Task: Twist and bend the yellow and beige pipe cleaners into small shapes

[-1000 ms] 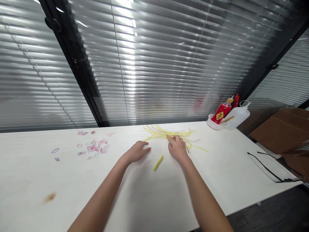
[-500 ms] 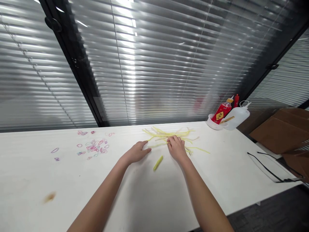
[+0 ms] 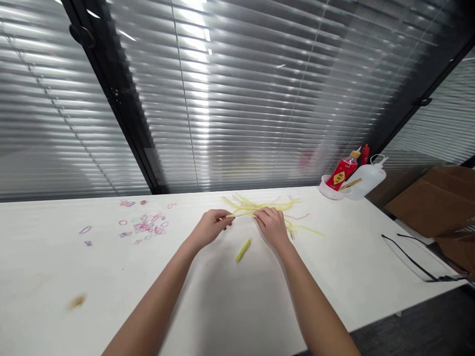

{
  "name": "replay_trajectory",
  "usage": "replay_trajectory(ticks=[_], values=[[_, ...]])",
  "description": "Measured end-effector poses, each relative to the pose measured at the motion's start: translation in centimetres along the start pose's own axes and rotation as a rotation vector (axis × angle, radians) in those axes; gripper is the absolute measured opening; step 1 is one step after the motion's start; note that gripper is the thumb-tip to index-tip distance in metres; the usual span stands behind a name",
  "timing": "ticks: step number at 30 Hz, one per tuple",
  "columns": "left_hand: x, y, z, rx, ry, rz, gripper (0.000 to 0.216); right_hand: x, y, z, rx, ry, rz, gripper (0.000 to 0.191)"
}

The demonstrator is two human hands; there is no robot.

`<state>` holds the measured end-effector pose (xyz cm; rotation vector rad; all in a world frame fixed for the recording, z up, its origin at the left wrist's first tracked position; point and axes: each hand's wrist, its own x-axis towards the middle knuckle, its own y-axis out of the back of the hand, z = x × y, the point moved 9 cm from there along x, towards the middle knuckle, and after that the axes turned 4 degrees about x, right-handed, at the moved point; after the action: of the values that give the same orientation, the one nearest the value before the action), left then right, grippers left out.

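A loose pile of thin yellow strands [image 3: 267, 205] lies on the white table [image 3: 222, 296] just beyond my hands. My left hand [image 3: 210, 228] pinches one end of a single yellow strand [image 3: 241, 214]. My right hand [image 3: 272, 226] pinches the same strand at its other end, at the edge of the pile. The strand spans the gap between both hands, just above the table. A short, thicker yellow bundle [image 3: 243, 250] lies on the table between and in front of my hands.
Several small coloured rubber bands [image 3: 146, 226] are scattered at the left. A white bowl [image 3: 329, 190], a red bottle [image 3: 343, 170] and a white squeeze bottle [image 3: 365, 180] stand at the back right. A black strap [image 3: 411, 257] and cardboard [image 3: 432, 200] lie at the right. Window blinds [image 3: 237, 99] rise behind.
My left hand went from lying flat on the table to pinching the strand's left end. My right hand drew one strand out of the pile towards me.
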<state>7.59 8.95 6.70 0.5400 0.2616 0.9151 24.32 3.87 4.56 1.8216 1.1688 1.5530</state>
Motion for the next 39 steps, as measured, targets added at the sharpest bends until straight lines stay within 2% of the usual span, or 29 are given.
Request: replay_trajectory(ticks=[3, 8, 13, 17, 24, 29, 34, 39], values=[[-0.1, 0.3, 0.1, -0.049, -0.006, 0.02, 0.034, 0.0, 0.2, 0.0, -0.004, 0.015, 0.026, 0.014], [0.0, -0.3, 0.3, -0.134, -0.026, -0.025, 0.031, -0.1, 0.6, 0.0, 0.002, 0.032, 0.088, 0.018], [0.0, 0.3, 0.6, -0.184, -0.02, 0.018, 0.026, -0.1, 1.5, 0.5, -0.021, -0.016, 0.134, 0.018], [-0.1, 2.1, 0.4, -0.348, 0.011, 0.116, 0.026, -0.2, 1.8, 1.7, -0.039, -0.087, 0.118, 0.018], [-0.4, 6.0, -2.7, -0.771, 0.142, 0.369, 0.028, -0.4, 1.9, 3.4, 0.003, -0.126, 0.172, 0.028], [-0.8, 7.2, -3.2, -0.9, 0.177, 0.416, 0.024, -0.2, 2.1, 3.3, 0.107, -0.148, 0.201, 0.033], [-0.8, 7.1, -2.8, -0.902, 0.156, 0.397, 0.024, -0.5, 2.2, 4.1, 0.237, -0.254, 0.243, 0.036], [-0.7, 6.2, -2.0, -0.792, 0.107, 0.32, 0.028, -0.9, 1.6, 5.5, 0.6, -0.418, 0.321, 0.033]])
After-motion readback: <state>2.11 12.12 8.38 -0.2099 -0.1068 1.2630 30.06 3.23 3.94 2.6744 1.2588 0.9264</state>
